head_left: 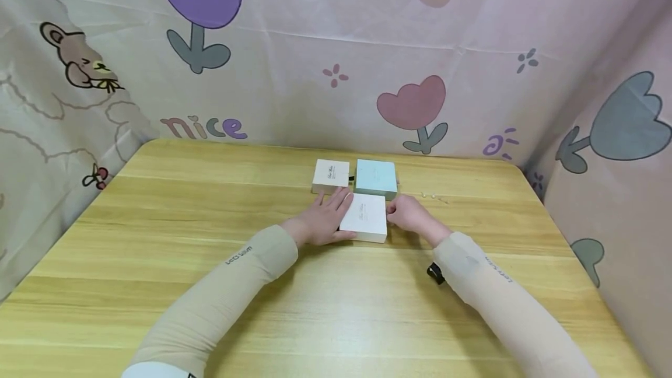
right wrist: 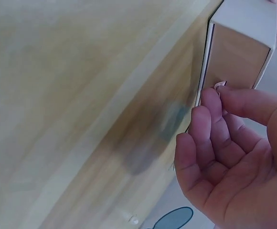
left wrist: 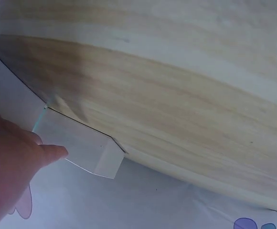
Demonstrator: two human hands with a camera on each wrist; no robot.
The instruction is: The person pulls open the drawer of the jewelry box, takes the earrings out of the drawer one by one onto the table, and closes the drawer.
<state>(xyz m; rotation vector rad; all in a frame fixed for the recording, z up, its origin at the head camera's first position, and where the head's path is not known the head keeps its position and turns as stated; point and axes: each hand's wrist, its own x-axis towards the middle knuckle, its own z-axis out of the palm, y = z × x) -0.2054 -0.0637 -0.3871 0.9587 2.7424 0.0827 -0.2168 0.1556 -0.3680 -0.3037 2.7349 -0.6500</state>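
A white drawer-style gift box (head_left: 363,213) with small lettering on its lid lies on the wooden table. My left hand (head_left: 326,220) rests against its left side, fingers extended toward the boxes behind. At the right end, my right hand (head_left: 411,213) pinches a small pale pull tab (right wrist: 220,85) between thumb and index finger. That tab comes out of the box's end face (right wrist: 236,55), where the drawer looks closed. Just behind stand a smaller white box (head_left: 332,172) with a black tab and a light blue box (head_left: 376,175).
Several tiny pale pieces (head_left: 433,195), perhaps earrings, lie on the table right of the blue box. A small black strap-like item (head_left: 435,273) shows beside the right wrist. Printed cloth (head_left: 294,74) hangs behind the wooden table (head_left: 336,314) and along its sides.
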